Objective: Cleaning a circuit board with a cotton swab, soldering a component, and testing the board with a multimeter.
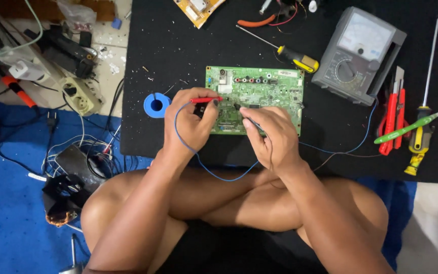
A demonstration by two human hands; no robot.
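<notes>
A green circuit board (259,89) lies flat on a black mat (168,40). My left hand (191,122) grips a red test probe (205,100), its tip touching the board's left part. A blue lead (198,155) runs from it around my wrist. My right hand (272,137) pinches a dark probe (238,107) against the middle of the board. A grey analogue multimeter (358,53) stands at the mat's upper right.
A blue solder spool (156,105) sits left of the board. A yellow-handled screwdriver (290,56), red cutters (394,119) and more screwdrivers (422,127) lie on the mat's right. Cables, a power strip (79,96) and loose parts crowd the floor at left. My crossed legs are below.
</notes>
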